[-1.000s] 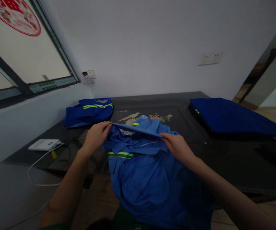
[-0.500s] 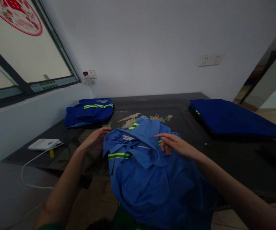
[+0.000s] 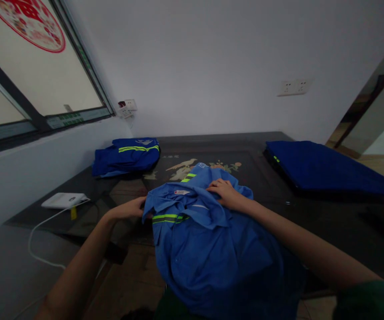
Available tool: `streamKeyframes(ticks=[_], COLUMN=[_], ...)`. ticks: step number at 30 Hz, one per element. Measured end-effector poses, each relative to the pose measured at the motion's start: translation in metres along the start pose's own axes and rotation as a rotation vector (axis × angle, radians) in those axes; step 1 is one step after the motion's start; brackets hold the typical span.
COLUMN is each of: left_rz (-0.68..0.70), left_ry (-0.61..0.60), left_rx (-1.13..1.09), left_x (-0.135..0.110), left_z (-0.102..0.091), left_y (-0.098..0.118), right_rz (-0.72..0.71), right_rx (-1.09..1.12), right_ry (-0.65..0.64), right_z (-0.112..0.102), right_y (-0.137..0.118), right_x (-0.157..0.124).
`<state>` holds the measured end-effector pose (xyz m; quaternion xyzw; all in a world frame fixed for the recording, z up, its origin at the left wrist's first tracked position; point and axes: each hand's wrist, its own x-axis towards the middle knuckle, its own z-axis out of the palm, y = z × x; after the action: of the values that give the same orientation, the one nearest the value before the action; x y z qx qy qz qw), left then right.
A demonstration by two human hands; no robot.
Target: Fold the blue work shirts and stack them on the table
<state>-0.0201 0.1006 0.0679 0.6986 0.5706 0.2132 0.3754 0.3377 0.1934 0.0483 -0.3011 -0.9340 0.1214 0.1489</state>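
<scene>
A light-blue work shirt (image 3: 208,253) with yellow-green reflective stripes and buttons lies rumpled, its collar and white neck label facing up. The upper part rests on the dark table, and the lower part hangs over the front edge toward me. My left hand (image 3: 132,208) is at the shirt's left shoulder edge, its fingers partly hidden behind the cloth and closed on it. On the right side of the collar, my right hand (image 3: 227,194) has its fingers bent and closed on the fabric.
The dark table (image 3: 272,222) has a bird-and-flower picture. A folded dark-blue garment (image 3: 127,155) with reflective stripes lies at the back left, and a flat dark-blue garment pile (image 3: 328,166) at the right. A white device (image 3: 63,200) with a cable is at the left edge, near the window.
My right hand has come down from a pointing pose onto the collar and closed on it. My left hand has lowered to the shirt's shoulder edge and gripped it.
</scene>
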Motion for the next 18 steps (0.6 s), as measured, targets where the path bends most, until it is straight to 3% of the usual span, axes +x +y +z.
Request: streamKeyframes(ticks=[3, 8, 12, 18], left_rz=[0.044, 0.190, 0.286, 0.442], left_ry=[0.076, 0.443, 0.516, 0.540], left_rx=[0.013, 0.064, 0.109, 0.050], left_x=[0.006, 0.017, 0.029, 0.062], left_z=[0.004, -0.005, -0.020, -0.052], left_y=[0.000, -0.004, 0.023, 0.106], right_rz=[0.046, 0.108, 0.112, 0.067], right_rx=[-0.040, 0.120, 0.218, -0.020], right_ry=[0.051, 0.353, 0.577, 0.881], right_z=[0.002, -0.021, -0.075, -0.187], right_y=[0.000, 0.006, -0.001, -0.026], right_x=[0.010, 0.014, 0.014, 0.013])
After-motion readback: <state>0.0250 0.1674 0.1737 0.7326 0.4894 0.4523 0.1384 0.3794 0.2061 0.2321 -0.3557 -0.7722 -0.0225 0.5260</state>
